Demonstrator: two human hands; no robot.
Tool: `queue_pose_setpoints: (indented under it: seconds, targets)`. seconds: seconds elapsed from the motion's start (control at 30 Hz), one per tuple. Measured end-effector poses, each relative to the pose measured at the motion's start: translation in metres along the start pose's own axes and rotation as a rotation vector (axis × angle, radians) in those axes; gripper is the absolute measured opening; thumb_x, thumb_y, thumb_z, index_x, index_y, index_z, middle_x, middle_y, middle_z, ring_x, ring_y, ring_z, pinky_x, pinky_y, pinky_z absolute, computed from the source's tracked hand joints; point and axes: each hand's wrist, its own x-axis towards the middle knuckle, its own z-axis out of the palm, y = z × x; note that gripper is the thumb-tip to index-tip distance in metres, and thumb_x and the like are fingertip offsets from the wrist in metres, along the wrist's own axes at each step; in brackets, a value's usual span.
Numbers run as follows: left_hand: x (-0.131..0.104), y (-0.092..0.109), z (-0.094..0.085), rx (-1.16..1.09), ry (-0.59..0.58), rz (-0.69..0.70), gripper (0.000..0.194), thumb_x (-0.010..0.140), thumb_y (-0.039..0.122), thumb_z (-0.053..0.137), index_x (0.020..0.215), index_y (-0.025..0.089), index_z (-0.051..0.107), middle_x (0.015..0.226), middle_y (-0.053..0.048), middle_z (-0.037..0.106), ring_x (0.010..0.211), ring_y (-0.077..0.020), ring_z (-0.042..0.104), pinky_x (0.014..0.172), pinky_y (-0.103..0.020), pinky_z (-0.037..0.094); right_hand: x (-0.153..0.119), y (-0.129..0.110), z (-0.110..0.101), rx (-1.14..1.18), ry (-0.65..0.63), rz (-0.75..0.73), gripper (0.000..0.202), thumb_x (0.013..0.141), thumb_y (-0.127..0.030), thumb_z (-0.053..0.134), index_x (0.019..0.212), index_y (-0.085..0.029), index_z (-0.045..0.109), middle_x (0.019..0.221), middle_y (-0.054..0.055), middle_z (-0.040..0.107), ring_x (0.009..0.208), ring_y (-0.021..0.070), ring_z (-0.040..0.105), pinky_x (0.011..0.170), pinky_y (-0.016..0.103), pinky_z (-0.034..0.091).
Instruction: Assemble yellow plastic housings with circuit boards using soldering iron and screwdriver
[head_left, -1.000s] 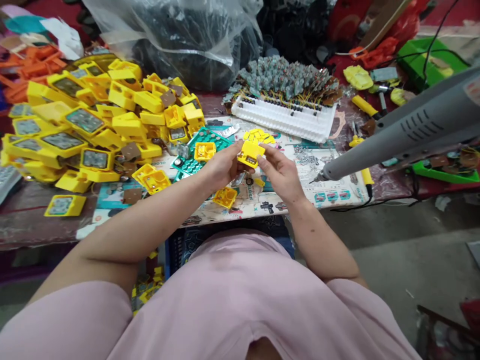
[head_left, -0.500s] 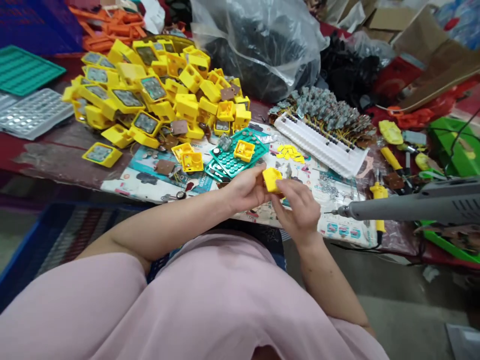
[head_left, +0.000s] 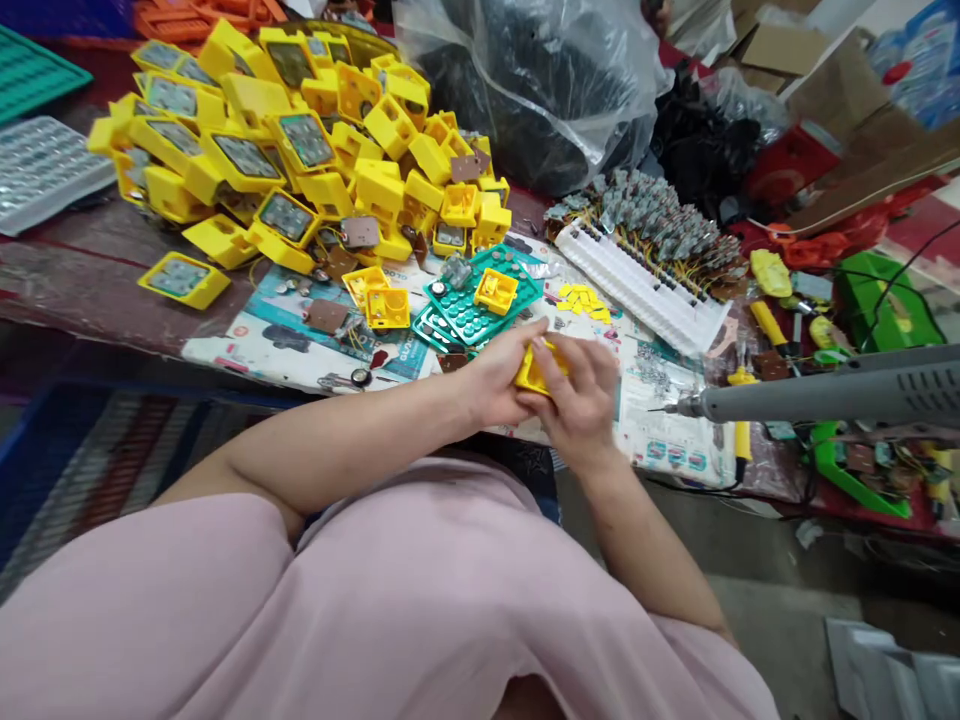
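Near side: yellow casing [head_left: 529, 374] gripped by fingers of left hand [head_left: 498, 382] and right hand [head_left: 583, 400], apparently being pressed; steadiness needed next.

The fingers of the right-hand grip [head_left: 589, 405] cover much of the yellow plastic housing [head_left: 530, 374], so its inside cannot be told; the left-hand grip [head_left: 501, 380] has its fingertips mostly hidden. The grey electric screwdriver [head_left: 817, 390] runs off the right edge (its tip is in view), and the teal tray [head_left: 34, 70] off the left. The top edge crops the clear plastic bag [head_left: 517, 80], whose dark contents are indistinct. Scattered metallic bits [head_left: 654, 368] are too small to identify.
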Motion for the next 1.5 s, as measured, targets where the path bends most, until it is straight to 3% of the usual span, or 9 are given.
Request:
queue_pose_setpoints:
  seconds: [0.17,0.37,0.63,0.83,1.07,1.2,1.33,1.43,1.5]
  targets:
    - [0.0,0.0,0.003,-0.041,-0.043,0.019,0.05,0.104,0.037,0.028,0.081,0.012,0.065,0.062,-0.005,0.065,0.052,-0.0128,0.061,0.048,-0.021,0.045,0.011,-0.005,0.006,-0.063,0.056,-0.041,0.046,0.093,-0.053,0.056,0.137,-0.036,0.059,0.13,0.005,0.067,0.12,0.0268,0.06,0.116,0.05,0.039]
    - [0.002,0.0,-0.002,0.071,-0.058,0.049,0.054,0.102,0.043,0.029,0.115,0.004,0.063,0.1,-0.017,0.074,0.091,-0.0227,0.072,0.085,-0.034,0.057,0.019,0.007,-0.007,0.534,0.447,0.384,0.045,0.1,-0.058,0.037,0.138,-0.041,0.053,0.128,0.002,0.065,0.111,0.0209,0.067,0.096,0.041,0.056]
    - [0.009,0.004,-0.009,0.124,0.048,0.145,0.05,0.098,0.042,0.039,0.133,0.009,0.053,0.122,-0.017,0.066,0.115,-0.0234,0.065,0.1,-0.035,0.052,0.004,0.034,-0.016,0.96,0.497,0.658,0.059,0.092,-0.075,0.032,0.116,-0.032,0.066,0.113,0.003,0.075,0.085,0.016,0.073,0.069,0.031,0.061]
    - [0.008,0.006,-0.002,0.156,0.08,0.19,0.043,0.095,0.024,0.044,0.134,0.008,0.051,0.116,-0.014,0.066,0.104,-0.019,0.068,0.099,-0.031,0.054,0.007,0.004,-0.023,1.205,0.713,0.934,0.048,0.086,-0.07,0.053,0.094,-0.026,0.07,0.082,-0.001,0.076,0.06,0.009,0.065,0.048,0.019,0.051]
    - [0.013,0.002,0.002,0.27,0.107,0.235,0.028,0.092,0.006,0.045,0.115,0.007,0.06,0.097,-0.011,0.072,0.091,-0.0148,0.073,0.088,-0.026,0.058,0.0,0.002,-0.02,1.319,0.698,1.006,0.047,0.082,-0.069,0.059,0.09,-0.023,0.069,0.081,0.0,0.076,0.056,0.0088,0.064,0.045,0.019,0.049]
    - [0.02,0.011,0.002,0.799,0.05,0.398,0.029,0.092,0.004,0.044,0.109,0.008,0.066,0.09,-0.008,0.071,0.081,-0.014,0.071,0.086,-0.031,0.057,-0.006,0.005,-0.015,1.375,0.653,1.054,0.05,0.08,-0.071,0.06,0.092,-0.023,0.068,0.081,0.001,0.076,0.056,0.0089,0.064,0.044,0.019,0.049]
    - [0.029,0.023,0.005,1.852,0.001,0.627,0.045,0.087,0.002,0.043,0.124,0.012,0.066,0.107,-0.013,0.072,0.099,-0.0237,0.069,0.095,-0.041,0.051,-0.008,0.006,-0.011,1.445,0.626,1.109,0.052,0.079,-0.071,0.061,0.093,-0.022,0.068,0.081,0.002,0.076,0.056,0.0089,0.063,0.044,0.019,0.049]
    - [0.035,0.026,0.007,2.559,-0.01,0.583,0.05,0.088,0.0,0.037,0.131,0.01,0.061,0.124,-0.02,0.067,0.114,-0.0319,0.063,0.095,-0.045,0.048,-0.01,0.007,-0.009,1.483,0.605,1.135,0.051,0.081,-0.07,0.059,0.092,-0.022,0.068,0.081,0.002,0.076,0.056,0.0087,0.062,0.044,0.019,0.049]
    - [0.038,0.026,0.005,2.766,-0.061,0.576,0.047,0.093,0.003,0.032,0.131,0.007,0.06,0.125,-0.021,0.066,0.117,-0.0311,0.061,0.093,-0.041,0.049,-0.01,0.008,-0.008,1.504,0.587,1.161,0.051,0.082,-0.071,0.058,0.091,-0.022,0.068,0.081,0.002,0.075,0.055,0.0085,0.062,0.044,0.019,0.049]
